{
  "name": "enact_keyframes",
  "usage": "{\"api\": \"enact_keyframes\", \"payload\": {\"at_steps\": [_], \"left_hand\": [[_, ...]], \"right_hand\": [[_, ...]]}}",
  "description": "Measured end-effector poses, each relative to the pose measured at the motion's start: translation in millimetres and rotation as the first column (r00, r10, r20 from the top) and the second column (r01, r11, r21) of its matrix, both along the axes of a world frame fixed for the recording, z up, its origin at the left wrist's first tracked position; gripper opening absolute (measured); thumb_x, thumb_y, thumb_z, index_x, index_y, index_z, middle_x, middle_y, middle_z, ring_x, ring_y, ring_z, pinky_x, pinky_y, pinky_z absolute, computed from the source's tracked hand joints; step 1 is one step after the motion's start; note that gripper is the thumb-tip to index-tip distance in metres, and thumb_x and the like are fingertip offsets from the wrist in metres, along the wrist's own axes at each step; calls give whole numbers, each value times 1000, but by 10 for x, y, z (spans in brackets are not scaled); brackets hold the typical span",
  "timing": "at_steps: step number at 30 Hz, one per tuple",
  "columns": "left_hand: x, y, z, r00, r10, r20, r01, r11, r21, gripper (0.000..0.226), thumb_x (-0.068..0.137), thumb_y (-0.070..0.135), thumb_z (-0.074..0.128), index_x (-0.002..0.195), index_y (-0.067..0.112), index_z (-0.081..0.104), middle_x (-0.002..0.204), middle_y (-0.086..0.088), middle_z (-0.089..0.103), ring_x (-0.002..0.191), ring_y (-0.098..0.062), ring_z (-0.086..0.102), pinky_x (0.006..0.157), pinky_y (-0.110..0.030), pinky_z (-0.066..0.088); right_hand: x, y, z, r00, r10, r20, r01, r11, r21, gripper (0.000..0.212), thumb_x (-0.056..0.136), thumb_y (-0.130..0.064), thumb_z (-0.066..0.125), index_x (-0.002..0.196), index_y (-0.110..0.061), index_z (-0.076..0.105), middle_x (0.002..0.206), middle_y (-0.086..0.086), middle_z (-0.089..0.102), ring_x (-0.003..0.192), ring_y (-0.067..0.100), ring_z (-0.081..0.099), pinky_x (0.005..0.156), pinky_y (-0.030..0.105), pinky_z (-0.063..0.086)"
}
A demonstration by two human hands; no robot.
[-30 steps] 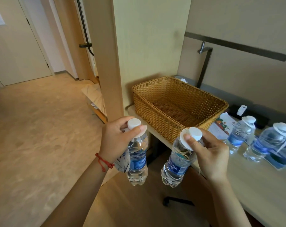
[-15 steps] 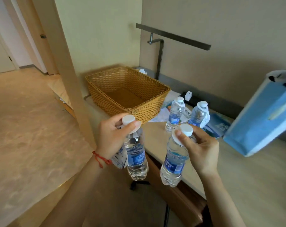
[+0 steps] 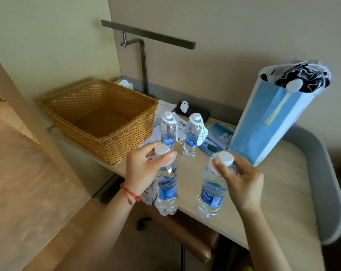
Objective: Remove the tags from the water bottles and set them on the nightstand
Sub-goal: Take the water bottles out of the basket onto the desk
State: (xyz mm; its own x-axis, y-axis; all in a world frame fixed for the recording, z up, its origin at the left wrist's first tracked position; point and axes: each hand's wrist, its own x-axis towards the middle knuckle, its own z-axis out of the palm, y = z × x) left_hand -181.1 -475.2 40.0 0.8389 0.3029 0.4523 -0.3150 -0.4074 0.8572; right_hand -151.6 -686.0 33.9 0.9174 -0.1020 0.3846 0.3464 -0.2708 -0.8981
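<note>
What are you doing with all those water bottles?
A person holds two water bottles by their necks, one in the left hand and one in the right hand, over the table. Both still wear paper tags. Two more tagged bottles stand on the table beside a wicker basket and a blue bag.

place: hotel room | cues: desk [image 3: 283, 192], wall lamp [image 3: 146, 34], tagged complimentary water bottles [image 3: 191, 133], brochure [image 3: 214, 141]
</note>
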Motion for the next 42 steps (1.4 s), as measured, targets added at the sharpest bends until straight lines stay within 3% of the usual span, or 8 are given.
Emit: {"api": "enact_keyframes", "payload": {"at_steps": [4, 8, 16, 22, 28, 33, 38, 42], "left_hand": [[352, -16, -102, 999, -37, 10, 37, 998, 44, 37, 67, 43, 68, 73, 7, 69, 63, -12, 68, 65, -31, 62, 57, -48, 52], [665, 14, -204, 996, -76, -39, 76, 997, 16, 25, 69, 38, 73, 76, 14, 71, 68, 0, 70, 67, -17, 65, 61, -41, 54], [1067, -78, -390, 993, -107, -51, 110, 992, 65, 17, 71, 20, 76, 82, 8, 71, 72, 1, 71, 68, -1, 62, 62, -11, 46], [1175, -353, -474, 996, -73, -55, 77, 995, 65, 15, 70, 18, 78, 79, 10, 69, 71, 3, 68, 67, 1, 58, 63, -12, 45], [1169, -719, -569, 997, 31, -78, -33, 999, -19, 26, 65, 37, 74, 79, 15, 70, 70, 1, 71, 67, -5, 61, 63, -21, 49], [1164, -994, -681, 980, 131, -148, -137, 990, -27, 19, 65, 19, 81, 81, 19, 71, 70, 11, 69, 66, 4, 58, 63, -10, 46], [1123, -1149, -718, 970, 162, -183, -177, 982, -72, 22, 66, 17, 81, 82, 26, 69, 73, 25, 68, 69, 8, 58, 66, -8, 45], [1104, -1172, -723, 964, 166, -207, -191, 976, -107, 23, 67, 11, 79, 87, 18, 71, 80, 11, 72, 75, 1, 62, 71, -12, 48]], "right_hand": [[221, -15, -87, 997, -71, -22, 71, 997, -18, 12, 72, -26, 75, 75, -32, 66, 70, -6, 67, 65, 1, 56, 58, 14, 43], [444, 6, -200, 991, -123, -52, 122, 992, -15, 13, 72, -26, 76, 79, -32, 67, 76, -9, 69, 68, -3, 58, 60, 9, 43], [742, -80, -383, 977, -189, -101, 190, 982, -6, 17, 72, -21, 77, 78, -33, 67, 73, -10, 67, 65, -11, 55, 59, 2, 38], [954, -374, -481, 980, -144, -138, 137, 989, -56, 12, 72, -23, 77, 82, -21, 72, 69, -10, 64, 63, -10, 54, 58, 3, 38], [1156, -755, -585, 986, -75, -148, 62, 994, -96, 18, 71, -24, 78, 86, -15, 73, 71, -7, 64, 63, -8, 53, 59, 4, 38], [1269, -990, -722, 990, -17, -143, 0, 993, -115, 20, 71, -25, 78, 88, -18, 72, 82, -5, 70, 75, -1, 57, 65, 6, 40], [1328, -1130, -792, 995, 8, -101, -19, 994, -110, 19, 71, -23, 77, 89, -19, 71, 84, -9, 69, 78, -5, 58, 67, 5, 41], [1331, -1154, -813, 996, 60, -60, -66, 993, -94, 17, 73, -21, 77, 87, -24, 69, 84, -16, 67, 78, -7, 58, 69, 5, 40]]}}
